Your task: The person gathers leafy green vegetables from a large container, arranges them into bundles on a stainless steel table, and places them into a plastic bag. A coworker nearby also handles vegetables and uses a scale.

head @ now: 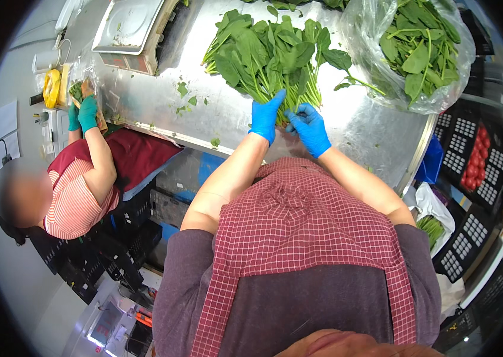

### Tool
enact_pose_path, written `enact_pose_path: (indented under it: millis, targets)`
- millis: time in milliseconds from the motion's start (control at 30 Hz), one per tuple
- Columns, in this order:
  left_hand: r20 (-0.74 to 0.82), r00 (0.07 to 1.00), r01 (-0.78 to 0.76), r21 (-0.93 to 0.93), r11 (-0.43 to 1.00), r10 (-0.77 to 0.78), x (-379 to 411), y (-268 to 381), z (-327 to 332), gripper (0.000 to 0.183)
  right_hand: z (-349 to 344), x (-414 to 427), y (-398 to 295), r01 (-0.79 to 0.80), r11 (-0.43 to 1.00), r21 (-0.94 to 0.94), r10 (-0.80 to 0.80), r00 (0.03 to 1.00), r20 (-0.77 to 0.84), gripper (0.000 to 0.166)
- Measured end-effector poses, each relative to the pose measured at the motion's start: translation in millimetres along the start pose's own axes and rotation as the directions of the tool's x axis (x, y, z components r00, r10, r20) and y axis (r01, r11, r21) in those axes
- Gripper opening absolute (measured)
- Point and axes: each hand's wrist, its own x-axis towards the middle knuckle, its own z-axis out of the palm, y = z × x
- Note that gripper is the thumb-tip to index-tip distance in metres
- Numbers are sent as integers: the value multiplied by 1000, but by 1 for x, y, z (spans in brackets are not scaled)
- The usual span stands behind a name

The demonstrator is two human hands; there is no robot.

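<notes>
My left hand (265,117), in a blue glove, is closed around the stems of a bunch of spinach (274,58), with the thumb lying along the top. My right hand (309,129), also blue-gloved, is beside the stem ends on the right, its fingers curled inward. Whether those fingers pinch a stem is hard to see. The leaves fan out away from me over a steel table (180,102). One loose spinach sprig (345,67) lies to the right of the bunch, its stem pointing toward a clear plastic bag (354,85) of spinach leaves (421,58).
A weighing scale with a metal pan (129,24) stands at the table's back left. Leaf scraps (182,89) litter the tabletop. At left, a co-worker's green-gloved hands (86,114) hold a packet of greens. Black crates (461,138), one holding red tomatoes (476,158), are at right.
</notes>
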Motion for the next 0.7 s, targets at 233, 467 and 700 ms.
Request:
enact_pose_path:
  millis: [233, 467, 700]
  targets:
    - [-72, 996, 52, 74, 996, -46, 5, -7, -4, 37, 9, -19, 0, 34, 999, 3, -34, 988, 151, 14]
    - [-55, 998, 26, 86, 996, -21, 6, -11, 0, 40, -8, -46, -27, -8, 999, 34, 7, 999, 32, 20]
    - [-24, 991, 136, 78, 988, -135, 13, -11, -27, 39, -61, -28, -143, 464, 871, -164, -491, 833, -253, 15]
